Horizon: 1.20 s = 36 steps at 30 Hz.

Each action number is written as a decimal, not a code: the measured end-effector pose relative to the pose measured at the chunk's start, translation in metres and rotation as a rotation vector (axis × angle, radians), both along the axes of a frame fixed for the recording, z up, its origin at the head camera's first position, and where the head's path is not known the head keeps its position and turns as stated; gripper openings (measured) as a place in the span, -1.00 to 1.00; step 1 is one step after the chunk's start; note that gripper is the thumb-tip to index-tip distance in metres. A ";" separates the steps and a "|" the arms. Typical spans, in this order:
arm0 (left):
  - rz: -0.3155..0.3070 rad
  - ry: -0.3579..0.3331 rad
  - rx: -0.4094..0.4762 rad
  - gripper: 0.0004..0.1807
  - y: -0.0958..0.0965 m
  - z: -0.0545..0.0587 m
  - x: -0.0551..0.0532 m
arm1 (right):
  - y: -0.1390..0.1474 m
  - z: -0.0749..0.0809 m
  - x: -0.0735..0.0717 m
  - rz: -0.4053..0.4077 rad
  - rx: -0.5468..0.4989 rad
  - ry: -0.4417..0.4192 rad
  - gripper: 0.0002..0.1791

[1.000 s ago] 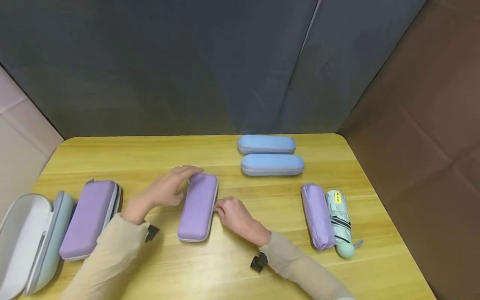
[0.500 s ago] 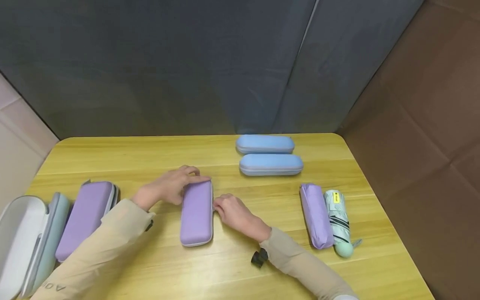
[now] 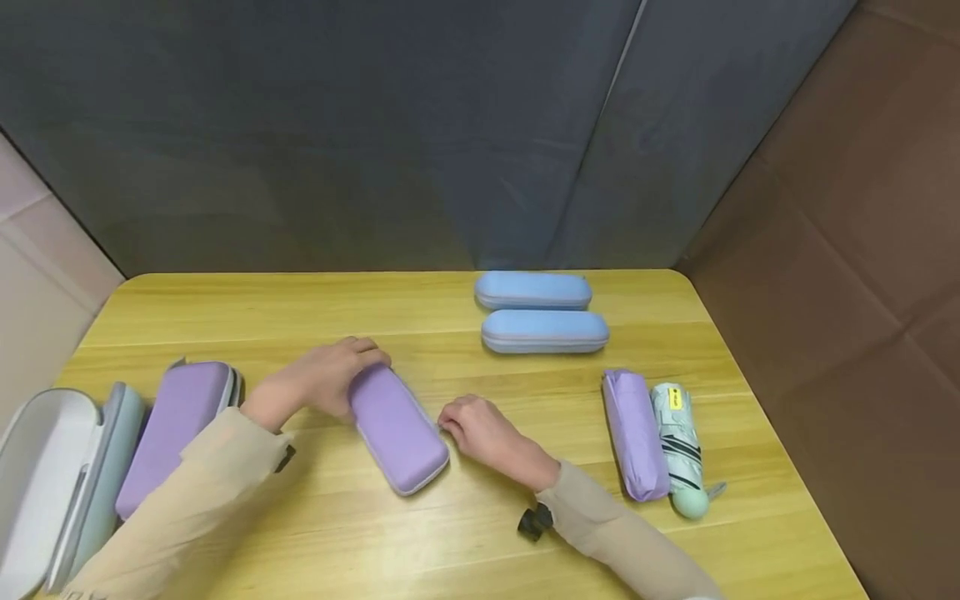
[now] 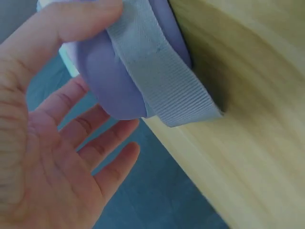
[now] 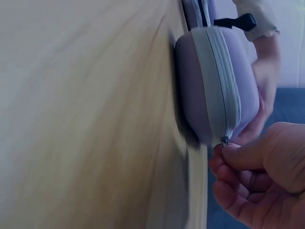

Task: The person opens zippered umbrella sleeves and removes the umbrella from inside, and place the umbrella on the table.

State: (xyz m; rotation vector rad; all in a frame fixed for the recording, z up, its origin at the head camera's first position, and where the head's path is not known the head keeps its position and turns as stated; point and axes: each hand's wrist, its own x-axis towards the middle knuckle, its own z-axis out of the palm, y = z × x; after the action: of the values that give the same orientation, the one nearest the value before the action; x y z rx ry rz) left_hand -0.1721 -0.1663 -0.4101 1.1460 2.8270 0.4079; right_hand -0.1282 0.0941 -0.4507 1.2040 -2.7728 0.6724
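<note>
A person's left hand (image 3: 327, 377) holds a purple case (image 3: 400, 433) on a wooden counter (image 3: 300, 310), the right hand (image 3: 480, 429) at its edge.

Head view: bright, fairly even light, seemingly from above, with pale glare on the near middle of the wooden tabletop (image 3: 360, 550), a soft shadow right of the left sleeve (image 3: 202, 492), and the dark grey backdrop cloth (image 3: 337, 150) dim. Left wrist view: duller, bluish cast; weave of the grey strap (image 4: 159, 67) legible, purple hard case (image 3: 400, 429) softer, shadow on the tabletop beside it. Right wrist view: muted, cool, wood grain smeared, left hand (image 3: 322, 377) blurred beyond the case, right hand (image 5: 262, 176) and zip pull (image 5: 225, 140) crisper.
</note>
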 end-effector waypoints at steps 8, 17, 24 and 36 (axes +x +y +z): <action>0.081 -0.027 0.112 -0.21 -0.017 -0.010 0.015 | 0.024 0.000 0.007 -0.042 -0.042 -0.004 -0.92; 0.214 -0.025 0.176 -0.23 -0.017 -0.019 0.037 | 0.032 -0.002 0.015 -0.060 -0.080 -0.009 -0.91; 0.356 0.044 0.193 -0.20 -0.009 -0.027 0.054 | 0.032 -0.004 0.023 -0.085 -0.140 -0.035 -0.89; 0.510 0.088 0.239 -0.17 0.008 -0.035 0.078 | -0.008 -0.007 0.041 -0.190 -0.153 0.136 -0.85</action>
State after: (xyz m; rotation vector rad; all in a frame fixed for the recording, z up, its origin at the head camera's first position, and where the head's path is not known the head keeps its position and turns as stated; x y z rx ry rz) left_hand -0.0939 -0.1582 -0.4447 0.4514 3.1952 0.7556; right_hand -0.0874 0.0862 -0.4578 0.9087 -2.6250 0.7388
